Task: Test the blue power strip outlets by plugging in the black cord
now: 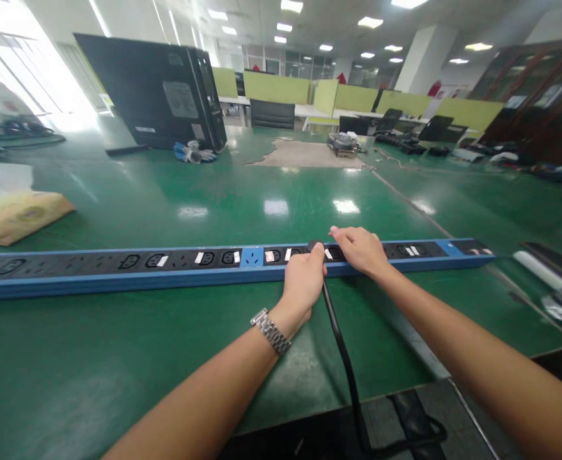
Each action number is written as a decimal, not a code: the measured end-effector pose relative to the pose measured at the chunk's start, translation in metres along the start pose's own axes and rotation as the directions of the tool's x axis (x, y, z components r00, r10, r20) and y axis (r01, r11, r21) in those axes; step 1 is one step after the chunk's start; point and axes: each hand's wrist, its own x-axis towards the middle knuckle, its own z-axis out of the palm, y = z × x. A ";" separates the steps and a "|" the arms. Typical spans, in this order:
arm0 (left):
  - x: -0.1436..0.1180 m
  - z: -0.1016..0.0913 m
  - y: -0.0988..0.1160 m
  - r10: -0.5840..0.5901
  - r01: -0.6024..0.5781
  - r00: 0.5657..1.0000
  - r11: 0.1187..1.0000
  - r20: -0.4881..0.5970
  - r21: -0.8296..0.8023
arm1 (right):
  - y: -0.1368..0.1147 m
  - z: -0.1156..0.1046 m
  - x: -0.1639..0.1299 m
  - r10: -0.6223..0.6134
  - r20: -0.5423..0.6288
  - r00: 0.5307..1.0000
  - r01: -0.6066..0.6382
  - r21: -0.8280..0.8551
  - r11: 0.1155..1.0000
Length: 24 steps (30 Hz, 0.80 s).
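Observation:
A long power strip (132, 286) with a blue housing and black socket face lies across the green work surface. My left hand (304, 281), with a metal watch on its wrist, is closed around a black plug (313, 245) at the middle of the strip. From that hand a black power cord (335, 332) runs down over the near edge. Whether the plug is fully in a socket is hidden by the fingers. Just to the right, my right hand (360, 248) is bent over the strip, gripping it; its lower fingers are mostly hidden.
A tissue box (26, 214) stands at the left. Behind are a black computer case (151, 96) and gloves (194, 152) beside it. Dusty equipment (345, 144) sits farther back. At the right lies a white and black item (544, 271). The table's near edge crosses below my hands.

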 end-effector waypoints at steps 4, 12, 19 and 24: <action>-0.006 0.015 -0.003 -0.009 0.009 1.000 1.000 -0.019 0.018 | -0.024 -0.012 -0.010 -0.038 -0.052 0.998 0.044 0.125 0.991; -0.006 -0.036 0.023 -0.023 -0.051 0.918 0.983 0.397 0.176 | -0.067 -0.042 0.010 -0.041 0.494 0.868 0.001 0.080 0.997; 0.035 -0.113 0.007 0.417 -0.327 0.887 0.258 0.201 0.909 | -0.089 -0.044 0.014 -0.041 0.551 0.834 0.173 -0.190 0.966; 0.032 -0.105 -0.005 0.392 -0.299 0.886 0.073 0.249 0.951 | -0.086 -0.043 0.002 -0.098 0.323 0.941 0.183 -0.243 0.953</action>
